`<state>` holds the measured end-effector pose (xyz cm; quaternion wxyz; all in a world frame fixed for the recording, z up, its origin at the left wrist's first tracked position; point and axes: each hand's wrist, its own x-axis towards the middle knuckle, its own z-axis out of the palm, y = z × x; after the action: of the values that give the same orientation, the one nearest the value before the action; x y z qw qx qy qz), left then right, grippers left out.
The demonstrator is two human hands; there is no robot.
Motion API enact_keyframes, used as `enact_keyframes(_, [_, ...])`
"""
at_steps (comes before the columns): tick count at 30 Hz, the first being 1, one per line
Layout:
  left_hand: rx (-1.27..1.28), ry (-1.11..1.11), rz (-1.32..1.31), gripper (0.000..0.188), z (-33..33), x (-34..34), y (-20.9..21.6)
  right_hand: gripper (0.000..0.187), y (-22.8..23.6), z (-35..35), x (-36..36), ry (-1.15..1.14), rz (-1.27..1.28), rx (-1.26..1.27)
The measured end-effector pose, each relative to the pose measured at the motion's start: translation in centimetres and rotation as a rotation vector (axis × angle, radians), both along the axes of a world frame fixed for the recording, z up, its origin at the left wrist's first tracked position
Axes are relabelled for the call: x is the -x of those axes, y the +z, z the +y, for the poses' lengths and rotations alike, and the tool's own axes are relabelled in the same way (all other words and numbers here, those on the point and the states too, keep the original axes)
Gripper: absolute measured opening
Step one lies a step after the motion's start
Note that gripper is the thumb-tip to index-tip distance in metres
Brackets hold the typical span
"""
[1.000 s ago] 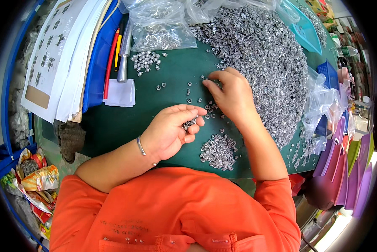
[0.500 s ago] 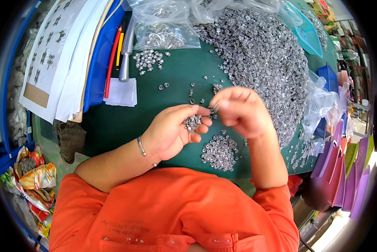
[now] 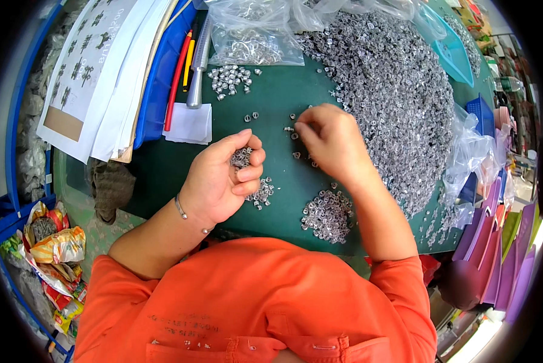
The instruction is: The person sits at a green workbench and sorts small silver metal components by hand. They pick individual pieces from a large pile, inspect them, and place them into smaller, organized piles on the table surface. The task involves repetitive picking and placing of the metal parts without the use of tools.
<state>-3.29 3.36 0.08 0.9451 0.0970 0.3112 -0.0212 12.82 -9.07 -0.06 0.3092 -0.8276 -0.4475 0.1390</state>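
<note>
The left hand (image 3: 220, 178) is cupped palm-up above the green mat (image 3: 162, 175), fingers curled closed around a clump of small silver metal parts (image 3: 242, 157); a few more of the same parts (image 3: 261, 192) lie on the mat just under its fingertips, where a second ago there were none, so some have evidently been let fall or tipped out. That hand has also shifted toward the person's left and turned more upright compared with half a second ago. The right hand (image 3: 332, 140), which half a second ago was raised and meeting the left, is now back down on the mat, fingers pinched narrow at the scattered loose pieces (image 3: 295, 134); whether a piece is actually between the fingertips is hard to tell at this size. The cycle observed is pick, pass to the left hand, return for another. The large heap of unsorted parts (image 3: 392, 91) lies just beyond the right hand, and a small sorted pile (image 3: 327, 213) sits near the right forearm. A second small cluster (image 3: 230, 78) rests by the clear plastic bag (image 3: 253, 36), beside a metal tool (image 3: 197, 66) and a folded white paper (image 3: 189, 124).
</note>
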Motion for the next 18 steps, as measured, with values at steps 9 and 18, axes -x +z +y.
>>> enact_keyframes(9, [-0.024,-0.037,-0.002,0.020,-0.8,-0.4,0.2,0.011,-0.6,0.4,1.2,0.067,-0.127,0.047])
enact_keyframes(18, [-0.057,-0.003,-0.011,0.020,0.1,0.8,0.1,0.010,1.5,-7.3,-3.5,-0.251,1.130,-0.331])
